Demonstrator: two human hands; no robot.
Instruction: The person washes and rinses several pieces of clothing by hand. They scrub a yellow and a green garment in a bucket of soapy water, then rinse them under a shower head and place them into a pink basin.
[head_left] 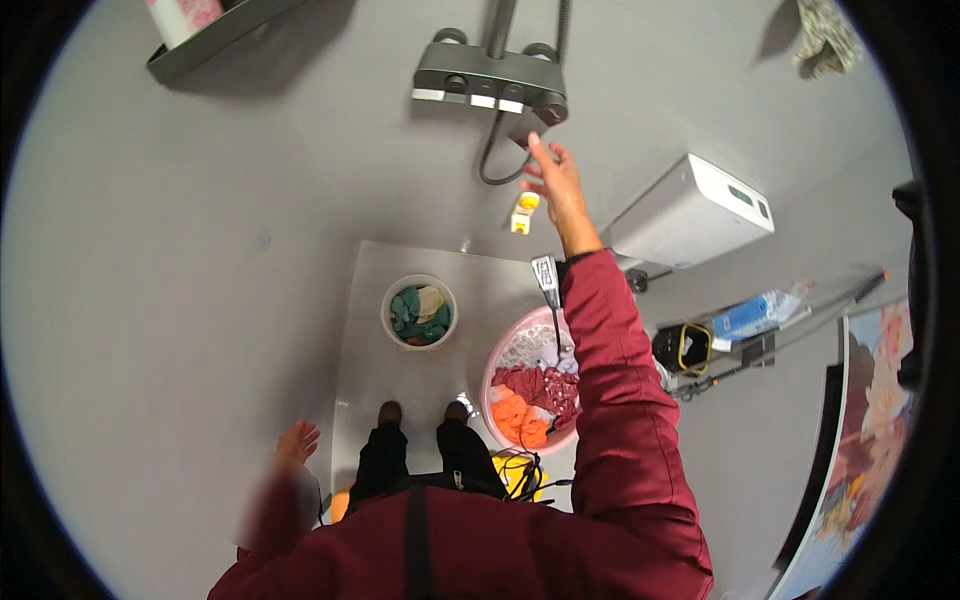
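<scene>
My right hand is raised toward the dark grey shower mixer on the wall. Its fingers are spread, and the index fingertip is close to a dark part under the mixer's right end; whether it touches I cannot tell. A looped shower hose hangs beside the fingers. Just below them is a small yellow-and-white item on the wall. My left hand hangs low at my side, empty, fingers apart, its sleeve blurred. A flat label on a black cord dangles by my right sleeve.
A pink basin holds sudsy water and red and orange clothes, partly behind my right arm. Left of it stands a white bucket with green cloth. A white box-shaped appliance juts from the right wall, near a black bin.
</scene>
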